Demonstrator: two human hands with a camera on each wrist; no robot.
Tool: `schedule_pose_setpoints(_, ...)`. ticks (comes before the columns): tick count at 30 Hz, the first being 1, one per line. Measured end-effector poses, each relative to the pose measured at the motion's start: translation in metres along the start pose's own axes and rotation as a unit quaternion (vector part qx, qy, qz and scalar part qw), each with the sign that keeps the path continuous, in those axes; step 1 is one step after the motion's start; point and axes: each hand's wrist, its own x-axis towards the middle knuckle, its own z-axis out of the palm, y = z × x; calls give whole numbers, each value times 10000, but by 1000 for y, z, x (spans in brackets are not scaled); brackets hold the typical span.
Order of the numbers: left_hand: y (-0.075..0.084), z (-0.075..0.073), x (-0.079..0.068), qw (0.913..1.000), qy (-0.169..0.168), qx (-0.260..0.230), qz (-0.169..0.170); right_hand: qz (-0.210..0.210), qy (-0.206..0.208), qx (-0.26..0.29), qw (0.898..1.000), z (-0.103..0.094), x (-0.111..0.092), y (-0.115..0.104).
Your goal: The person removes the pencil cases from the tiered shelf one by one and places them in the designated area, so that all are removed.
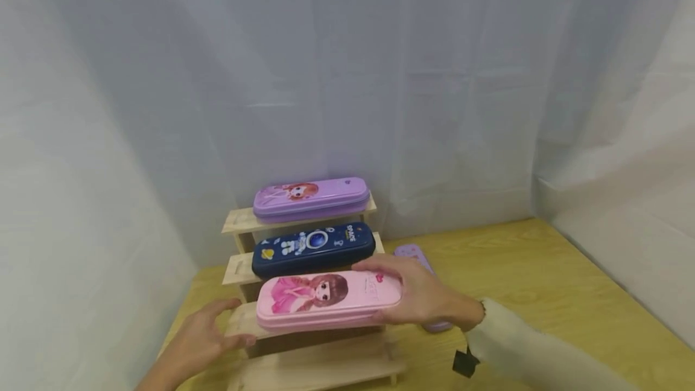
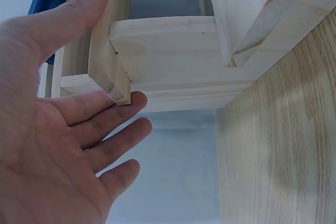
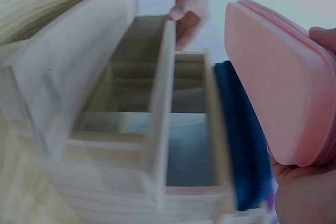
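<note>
Pink case (image 1: 326,312) held above a stepped wooden stand (image 1: 320,362)

The right hand (image 1: 417,291) grasps the pink case by its right end, off the wood over the third step (image 1: 244,320); the left hand (image 1: 198,340) grips nothing, fingers loosely straight around that step's left end, though how firmly they touch it is hard to judge. A navy case (image 1: 314,250) rests on the step behind; a purple case (image 1: 312,201) rests on top; a lilac case (image 1: 411,251) lies on the table (image 1: 516,270) to the right, its middle hidden by the right hand; a dark tag (image 1: 465,362) shows beside the cream sleeve (image 1: 521,346); pale sheeting (image 1: 347,89) surrounds the table.

The navy lid reads "SPACE", with smaller yellow print too blurred to read; the pink lid bears a girl's picture, a heart and faint, illegible lettering; the purple lid shows another girl.
</note>
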Motion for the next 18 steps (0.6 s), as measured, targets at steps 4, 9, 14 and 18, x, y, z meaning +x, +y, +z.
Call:
schedule_pose_setpoints(4, 0, 0, -1, 9999, 97, -14, 110, -314, 163, -68, 9994, -18, -1, -7)
schedule_pose_setpoints(9, -1, 0, 0, 9997, 154, -69, 202, -48, 417, 20, 9991, -42, -4, -18)
schedule_pose_setpoints(14, -2, 0, 2, 9993, 201, -106, 295, 137, 877, -50, 9960, -66, -6, -25)
schedule_pose_setpoints(18, -3, 0, 2, 9993, 220, -77, 306, 173, 1215, -196, 9923, -83, -9, -25)
